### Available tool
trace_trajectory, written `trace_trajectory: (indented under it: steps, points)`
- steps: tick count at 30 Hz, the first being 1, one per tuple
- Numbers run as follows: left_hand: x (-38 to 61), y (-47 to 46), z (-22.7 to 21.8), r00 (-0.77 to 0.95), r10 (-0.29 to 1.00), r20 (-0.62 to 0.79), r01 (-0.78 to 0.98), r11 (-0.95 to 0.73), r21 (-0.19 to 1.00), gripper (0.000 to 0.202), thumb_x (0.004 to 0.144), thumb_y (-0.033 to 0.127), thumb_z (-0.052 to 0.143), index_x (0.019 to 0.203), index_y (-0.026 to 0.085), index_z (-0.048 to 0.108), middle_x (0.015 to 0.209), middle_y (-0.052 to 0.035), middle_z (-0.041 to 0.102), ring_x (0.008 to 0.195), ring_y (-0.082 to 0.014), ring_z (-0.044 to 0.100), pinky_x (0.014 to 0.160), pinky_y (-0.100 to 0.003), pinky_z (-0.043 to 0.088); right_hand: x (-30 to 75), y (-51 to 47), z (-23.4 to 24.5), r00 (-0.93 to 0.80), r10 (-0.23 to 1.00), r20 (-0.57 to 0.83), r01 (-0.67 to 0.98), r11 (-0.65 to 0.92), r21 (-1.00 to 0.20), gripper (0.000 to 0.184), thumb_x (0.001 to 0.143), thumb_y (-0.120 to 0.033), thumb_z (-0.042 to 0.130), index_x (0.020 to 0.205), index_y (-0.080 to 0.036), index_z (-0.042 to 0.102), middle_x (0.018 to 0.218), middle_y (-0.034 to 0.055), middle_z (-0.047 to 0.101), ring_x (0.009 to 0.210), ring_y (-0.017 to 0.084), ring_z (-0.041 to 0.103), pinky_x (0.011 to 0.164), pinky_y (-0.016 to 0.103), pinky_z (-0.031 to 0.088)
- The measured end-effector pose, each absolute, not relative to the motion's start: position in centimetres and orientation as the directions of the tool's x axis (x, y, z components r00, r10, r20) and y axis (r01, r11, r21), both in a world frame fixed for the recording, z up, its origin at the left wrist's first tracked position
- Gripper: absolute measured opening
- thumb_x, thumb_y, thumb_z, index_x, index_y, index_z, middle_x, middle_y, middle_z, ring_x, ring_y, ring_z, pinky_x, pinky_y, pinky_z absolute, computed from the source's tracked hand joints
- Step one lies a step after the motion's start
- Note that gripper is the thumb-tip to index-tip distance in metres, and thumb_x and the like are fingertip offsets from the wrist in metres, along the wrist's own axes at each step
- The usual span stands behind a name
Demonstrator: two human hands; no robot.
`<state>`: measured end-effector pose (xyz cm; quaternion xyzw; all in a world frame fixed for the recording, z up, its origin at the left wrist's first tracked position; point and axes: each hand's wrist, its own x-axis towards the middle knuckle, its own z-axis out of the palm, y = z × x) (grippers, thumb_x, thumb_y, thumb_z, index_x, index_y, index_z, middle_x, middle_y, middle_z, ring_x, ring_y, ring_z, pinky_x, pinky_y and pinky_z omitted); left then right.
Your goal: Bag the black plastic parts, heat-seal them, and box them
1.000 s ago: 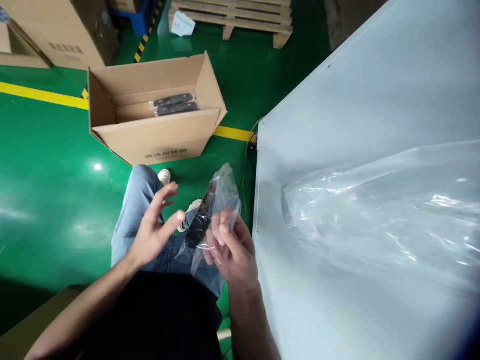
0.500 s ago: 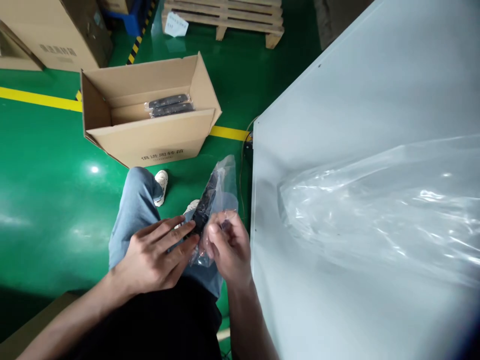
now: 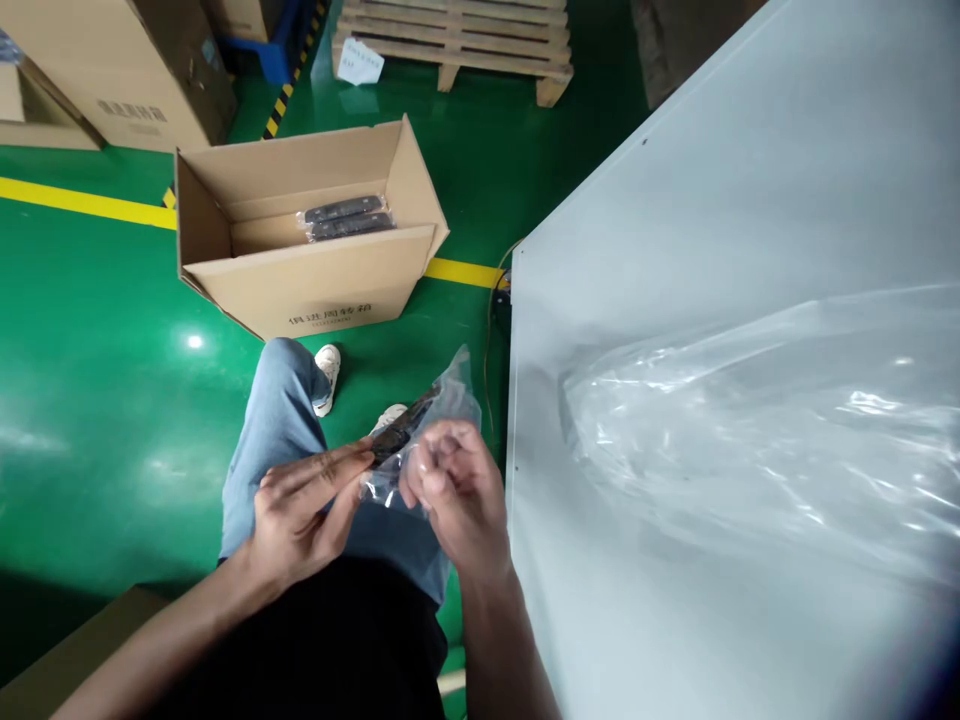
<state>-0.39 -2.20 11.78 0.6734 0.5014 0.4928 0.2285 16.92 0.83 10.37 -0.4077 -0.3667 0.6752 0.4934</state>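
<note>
Over my lap I hold a small clear plastic bag (image 3: 450,395) with a long black part (image 3: 401,432) inside it. My left hand (image 3: 304,510) grips the near end of the bagged part with fingers pressed along it. My right hand (image 3: 450,485) is closed in a pinch on the bag's open end. An open cardboard box (image 3: 307,270) stands on the green floor ahead of my knees, with two bagged black parts (image 3: 346,217) lying on its inner flap.
A grey table (image 3: 675,250) fills the right side, with a large crumpled clear plastic sheet (image 3: 765,430) on it. Closed cardboard boxes (image 3: 120,70) stand at the far left, a wooden pallet (image 3: 457,40) at the top. A yellow line (image 3: 82,198) crosses the floor.
My left hand, open and apart a second ago, has closed on the bagged part. The bag has tipped from upright to nearly flat, and my right hand has pinched tighter.
</note>
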Motion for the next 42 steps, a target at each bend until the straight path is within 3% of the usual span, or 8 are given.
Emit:
trace_trajectory:
  steps: [3,6,15,23,29,34,39,42]
  points:
    - [-0.7,-1.9,11.3,0.086,0.816,0.571,0.561,-0.513,0.65,0.052,0.087,0.0,0.074,0.133,0.021,0.072,0.114,-0.0075,0.08,0.104,-0.0227,0.079,0.091,-0.023,0.066,16.8,0.5,10.5,-0.259,0.926,-0.276,-0.309,-0.35,-0.884,0.063,0.074,-0.045,0.092,0.12,-0.03,0.053,0.077,-0.0082,0.059,0.056,0.009,0.052,0.054,0.024,0.047]
    - [-0.8,-1.9,11.0,0.143,0.816,0.56,0.577,-0.529,0.623,0.046,0.086,0.002,0.075,0.129,0.019,0.074,0.114,-0.0095,0.08,0.106,-0.0236,0.078,0.094,-0.026,0.066,16.9,-0.1,10.4,-0.284,0.892,-0.352,-0.289,-0.43,-0.856,0.058,0.083,-0.036,0.085,0.13,-0.031,0.051,0.07,-0.0113,0.055,0.052,0.008,0.051,0.056,0.024,0.048]
    - [0.1,-2.4,11.6,-0.027,0.978,0.206,0.361,-0.182,0.915,0.017,0.095,0.018,0.07,0.104,0.023,0.084,0.106,-0.0066,0.082,0.093,-0.0224,0.081,0.083,-0.028,0.069,18.2,0.4,10.8,-0.392,0.858,-0.332,-0.146,-0.415,-0.898,0.061,0.087,-0.026,0.076,0.143,-0.026,0.051,0.073,-0.0067,0.058,0.061,0.011,0.058,0.059,0.025,0.046]
    - [0.3,-1.9,11.7,-0.343,0.877,-0.337,-0.071,0.334,0.94,0.021,0.089,0.04,0.08,0.092,0.021,0.086,0.092,-0.0064,0.082,0.085,-0.0227,0.077,0.078,-0.029,0.061,18.3,0.1,10.0,-0.345,0.895,-0.282,-0.354,-0.403,-0.844,0.061,0.086,-0.022,0.075,0.144,-0.03,0.057,0.069,-0.009,0.048,0.053,0.009,0.046,0.057,0.029,0.05]
    - [1.8,-1.2,10.6,-0.329,0.729,-0.6,-0.594,0.334,0.732,0.026,0.074,0.038,0.088,0.083,0.015,0.079,0.091,-0.0066,0.079,0.08,-0.0156,0.07,0.059,-0.018,0.05,17.4,0.1,9.8,-0.174,0.958,-0.228,-0.561,-0.286,-0.776,0.05,0.079,-0.027,0.082,0.128,-0.03,0.069,0.063,-0.0082,0.041,0.054,0.011,0.041,0.052,0.027,0.043]
    - [1.9,-1.4,10.8,-0.071,0.76,-0.646,-0.715,0.412,0.564,0.022,0.072,0.027,0.081,0.087,0.016,0.07,0.096,-0.0073,0.075,0.08,-0.0166,0.067,0.063,-0.022,0.052,18.3,-0.7,9.7,-0.104,0.974,-0.201,-0.477,-0.226,-0.849,0.053,0.077,-0.035,0.081,0.129,-0.027,0.071,0.063,-0.0045,0.048,0.057,0.014,0.047,0.053,0.027,0.039]
    - [0.0,-0.9,11.5,0.294,0.754,-0.587,-0.695,0.59,0.41,0.06,0.07,0.041,0.085,0.122,0.019,0.067,0.119,-0.0139,0.072,0.11,-0.032,0.067,0.082,-0.039,0.059,19.3,-0.9,10.1,-0.193,0.973,-0.127,-0.376,-0.193,-0.907,0.045,0.087,-0.033,0.073,0.131,-0.026,0.07,0.063,-0.005,0.041,0.06,0.014,0.043,0.057,0.029,0.039]
    - [-0.7,-0.1,11.2,0.377,0.677,-0.633,-0.522,0.719,0.459,0.073,0.068,0.041,0.093,0.132,0.018,0.065,0.101,-0.0077,0.071,0.091,-0.0218,0.066,0.076,-0.03,0.054,19.2,-0.5,10.4,-0.291,0.957,-0.009,-0.354,-0.117,-0.928,0.041,0.091,-0.031,0.068,0.132,-0.024,0.07,0.061,-0.0067,0.034,0.057,0.013,0.039,0.058,0.03,0.04]
